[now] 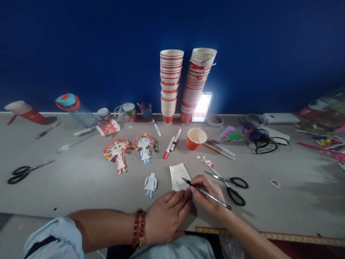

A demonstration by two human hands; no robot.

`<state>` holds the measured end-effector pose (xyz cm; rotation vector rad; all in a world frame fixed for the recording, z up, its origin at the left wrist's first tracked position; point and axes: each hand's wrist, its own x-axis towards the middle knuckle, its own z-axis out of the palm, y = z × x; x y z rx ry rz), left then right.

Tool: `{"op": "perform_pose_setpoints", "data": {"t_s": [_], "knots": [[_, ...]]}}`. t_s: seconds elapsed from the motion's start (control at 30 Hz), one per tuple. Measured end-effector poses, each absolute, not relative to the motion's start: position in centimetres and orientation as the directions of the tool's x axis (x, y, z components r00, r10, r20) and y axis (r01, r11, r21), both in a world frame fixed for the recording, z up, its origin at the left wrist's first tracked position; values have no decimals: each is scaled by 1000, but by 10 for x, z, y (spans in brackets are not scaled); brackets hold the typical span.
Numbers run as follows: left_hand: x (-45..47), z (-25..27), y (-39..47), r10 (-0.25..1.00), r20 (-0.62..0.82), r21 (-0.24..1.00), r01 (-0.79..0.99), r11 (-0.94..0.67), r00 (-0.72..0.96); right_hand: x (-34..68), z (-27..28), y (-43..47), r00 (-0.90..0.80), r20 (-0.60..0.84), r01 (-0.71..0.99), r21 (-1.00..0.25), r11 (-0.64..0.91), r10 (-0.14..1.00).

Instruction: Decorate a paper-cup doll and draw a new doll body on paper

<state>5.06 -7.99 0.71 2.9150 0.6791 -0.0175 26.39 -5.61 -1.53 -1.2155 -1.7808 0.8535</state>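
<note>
- The right hand [208, 192] had its fingers closed around a pen [206, 193], tip on the paper cutout [179, 176].
- The left hand [167, 216] lay flat, fingers loosely spread, holding nothing, at the cutout's 6 o'clock.
- Scissors [230, 185] lay on the counter [81, 183] at 3 o'clock.

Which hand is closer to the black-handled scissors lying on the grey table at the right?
The right hand: it lies just left of the black-handled scissors, holding a pen. The left hand is farther left, beyond it.
</note>
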Motion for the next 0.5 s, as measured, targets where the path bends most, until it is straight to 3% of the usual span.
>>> {"op": "perform_pose_setpoints", "data": {"t_s": [0.17,0.3,0.5], "knots": [[51,4,-83,451,-57,147,454,-879,891,251,-16,-58,-201,151,350,-912,215,968],[49,8,-87,472,-26,116,472,-874,881,251,-18,-57,-176,175,380,-896,231,969],[46,12,-87,447,-31,124,447,-886,894,256,-20,-60,6,275,331,-908,258,961]]}}
